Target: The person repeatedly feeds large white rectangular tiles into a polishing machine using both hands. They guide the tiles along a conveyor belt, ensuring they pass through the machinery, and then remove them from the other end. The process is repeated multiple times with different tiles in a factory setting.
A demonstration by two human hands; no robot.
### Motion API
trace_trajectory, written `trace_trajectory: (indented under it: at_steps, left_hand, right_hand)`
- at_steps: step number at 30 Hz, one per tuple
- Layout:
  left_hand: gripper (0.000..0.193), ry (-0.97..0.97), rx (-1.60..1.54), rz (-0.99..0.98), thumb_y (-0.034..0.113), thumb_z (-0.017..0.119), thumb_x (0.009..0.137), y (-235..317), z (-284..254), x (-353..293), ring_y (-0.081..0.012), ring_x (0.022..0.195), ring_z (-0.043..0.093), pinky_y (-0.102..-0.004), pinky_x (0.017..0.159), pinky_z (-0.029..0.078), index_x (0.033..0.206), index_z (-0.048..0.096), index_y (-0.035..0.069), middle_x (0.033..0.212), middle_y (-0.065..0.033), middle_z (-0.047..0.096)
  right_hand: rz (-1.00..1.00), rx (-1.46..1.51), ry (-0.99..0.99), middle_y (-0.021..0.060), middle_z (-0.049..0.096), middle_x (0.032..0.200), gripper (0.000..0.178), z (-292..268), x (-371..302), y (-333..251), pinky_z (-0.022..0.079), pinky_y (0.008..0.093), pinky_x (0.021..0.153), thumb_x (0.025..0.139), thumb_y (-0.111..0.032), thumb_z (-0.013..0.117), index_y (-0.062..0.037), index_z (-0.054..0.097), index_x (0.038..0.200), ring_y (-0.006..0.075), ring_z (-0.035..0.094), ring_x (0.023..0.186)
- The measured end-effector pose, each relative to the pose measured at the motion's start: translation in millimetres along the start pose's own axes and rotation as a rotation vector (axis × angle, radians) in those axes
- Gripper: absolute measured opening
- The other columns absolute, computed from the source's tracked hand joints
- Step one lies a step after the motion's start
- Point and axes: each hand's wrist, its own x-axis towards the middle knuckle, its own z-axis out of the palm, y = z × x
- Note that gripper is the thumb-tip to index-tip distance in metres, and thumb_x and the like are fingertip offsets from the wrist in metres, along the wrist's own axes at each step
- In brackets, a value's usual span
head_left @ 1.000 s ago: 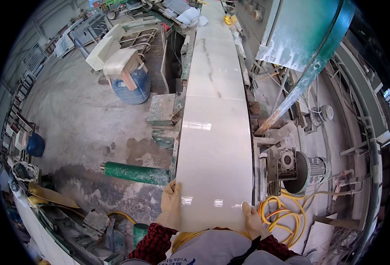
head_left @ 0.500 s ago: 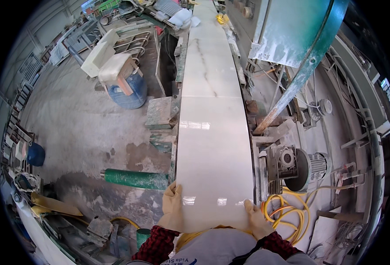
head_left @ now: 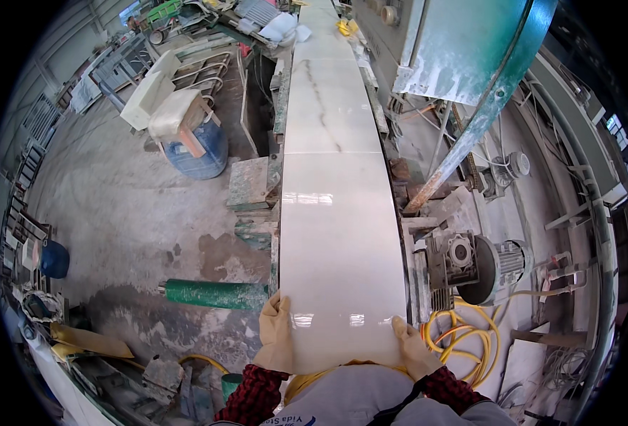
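A glossy white stone slab [head_left: 342, 248] lies lengthwise in front of me, its near end close to my waist. My left hand [head_left: 276, 334], in a cream glove, grips its left edge near the front corner, fingers curled at the side. At the opposite edge my right hand [head_left: 415, 348], also gloved, holds the slab with the thumb on top; its other fingers are partly hidden. Beyond a thin seam, a second white slab [head_left: 356, 121] with a grey vein continues the line along a narrow conveyor frame [head_left: 275, 255].
Left of the line, a green roller [head_left: 214, 293] sticks out, and a blue barrel [head_left: 200, 153] stands further off. On the right are a motor [head_left: 495, 266], a coiled yellow hose [head_left: 463, 341] and a slanting rusty post [head_left: 456, 160] by a large green-and-white machine housing [head_left: 456, 57].
The view has turned slightly, so the far things sit a little further left. Both hands stay on the slab's edges, and the slab shows no clear movement.
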Motion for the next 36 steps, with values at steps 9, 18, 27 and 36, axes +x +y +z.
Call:
trace_trajectory:
  at_steps: [9,18,27,36]
  left_hand:
    - [0.047,-0.033,-0.026,0.058,0.021,0.082,0.121,0.4,-0.6,6.7,-0.0142,0.12,0.076,-0.0336,0.107,0.06,0.159,0.075,-0.005,0.136,-0.0091,0.086]
    - [0.047,-0.15,-0.189,0.005,0.022,0.085,0.119,13.9,-12.8,15.3,-0.0173,0.12,0.079,-0.0363,0.112,0.061,0.156,0.076,-0.005,0.141,-0.0114,0.085]
    - [0.058,-0.028,0.191,0.205,0.006,0.067,0.126,29.1,-31.7,-18.7,-0.0304,0.167,0.06,-0.0435,0.139,0.049,0.18,0.052,-0.007,0.184,-0.0235,0.058]
    - [0.061,-0.218,0.502,0.513,0.003,0.077,0.115,29.2,19.1,4.3,-0.0486,0.175,0.051,-0.0549,0.145,0.04,0.174,0.063,-0.004,0.185,-0.0332,0.056]
  right_hand:
    - [0.015,-0.089,0.006,0.0147,0.08,0.151,0.075,3.9,1.5,-12.3,0.064,0.0405,0.113,0.127,-0.058,0.07,0.007,0.069,0.163,0.0228,0.078,0.132]
    - [0.002,-0.102,0.009,0.0182,0.079,0.149,0.083,-12.5,43.5,22.6,0.063,0.0406,0.112,0.126,-0.061,0.069,0.0126,0.065,0.163,0.0243,0.076,0.133]
    - [-0.009,0.021,-0.021,0.0181,0.081,0.148,0.085,-5.7,41.2,7.2,0.066,0.0421,0.11,0.121,-0.061,0.078,0.0125,0.066,0.163,0.0248,0.078,0.129]
    - [-0.004,-0.099,-0.089,0.0178,0.083,0.148,0.076,-23.7,8.0,-44.6,0.065,0.0421,0.111,0.121,-0.054,0.081,0.0109,0.072,0.16,0.0235,0.08,0.128]
